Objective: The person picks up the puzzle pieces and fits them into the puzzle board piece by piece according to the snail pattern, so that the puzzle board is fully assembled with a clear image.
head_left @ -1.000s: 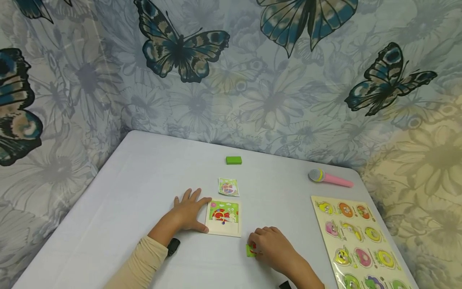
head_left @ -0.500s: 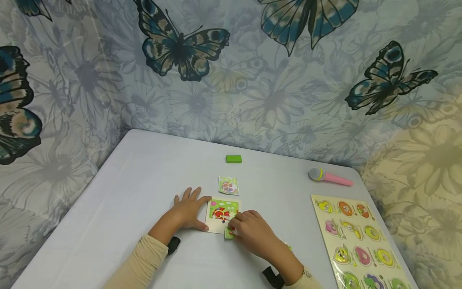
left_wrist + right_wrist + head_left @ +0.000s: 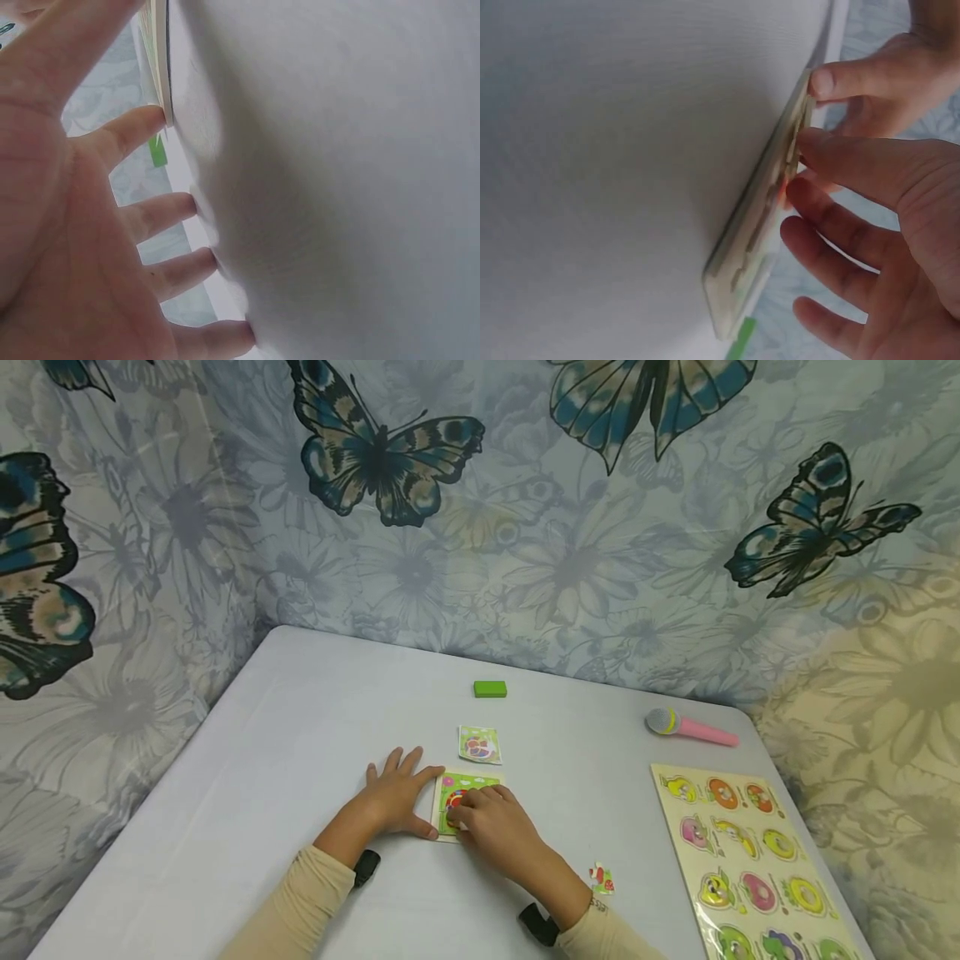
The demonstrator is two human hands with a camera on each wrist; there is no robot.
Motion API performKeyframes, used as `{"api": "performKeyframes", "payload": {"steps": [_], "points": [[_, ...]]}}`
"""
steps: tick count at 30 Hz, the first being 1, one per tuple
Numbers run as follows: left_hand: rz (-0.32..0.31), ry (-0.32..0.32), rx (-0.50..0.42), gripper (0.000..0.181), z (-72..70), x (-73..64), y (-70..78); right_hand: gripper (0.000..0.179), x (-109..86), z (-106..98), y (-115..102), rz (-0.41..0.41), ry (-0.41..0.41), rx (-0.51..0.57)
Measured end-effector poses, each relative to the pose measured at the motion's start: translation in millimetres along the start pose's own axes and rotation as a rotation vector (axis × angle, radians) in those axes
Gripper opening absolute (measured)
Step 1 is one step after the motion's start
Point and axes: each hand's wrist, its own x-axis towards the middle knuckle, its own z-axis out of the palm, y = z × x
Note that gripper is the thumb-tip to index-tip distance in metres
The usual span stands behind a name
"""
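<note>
A small square picture puzzle board (image 3: 448, 840) lies on the white table, with a green and red picture in its pale frame. My left hand (image 3: 392, 799) is spread beside it, thumb and index finger touching its left edge. In the left wrist view, the other fingertips of the left hand (image 3: 97, 225) rest on the table. Over the board's lower part, my right hand (image 3: 497, 833) pinches a green puzzle piece (image 3: 447, 824) against the picture. The right wrist view shows the thumb and fingers of the right hand (image 3: 885, 240) at the board's face (image 3: 735, 274); most of the piece is hidden.
A loose red and green puzzle piece (image 3: 602, 878) lies by the right wrist. Beyond the board are a small picture card (image 3: 479, 745) and a green block (image 3: 490, 689). A pink toy microphone (image 3: 701, 730) and a fruit board (image 3: 738, 860) occupy the right side.
My right hand has carried the puzzle piece from the table right of the board leftward onto the board's lower part. A loose piece now shows by the right wrist. The left hand stays put.
</note>
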Motion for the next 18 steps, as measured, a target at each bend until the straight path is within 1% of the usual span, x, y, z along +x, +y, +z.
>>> {"api": "performKeyframes", "payload": {"steps": [8, 14, 18], "points": [[-0.006, 0.006, 0.011, 0.093, -0.7, 2.1, 1.2, 0.018, 1.5, 4.6, 0.4, 0.000, 0.011, -0.005], [-0.011, -0.004, 0.009, 0.093, 0.0, 1.9, 1.2, 0.016, 0.4, 7.4, -0.1, -0.014, 0.023, -0.013], [-0.010, -0.008, 0.002, 0.093, 1.5, 0.6, 1.6, 0.021, -5.1, 4.8, 0.4, -0.011, 0.017, -0.018]]}}
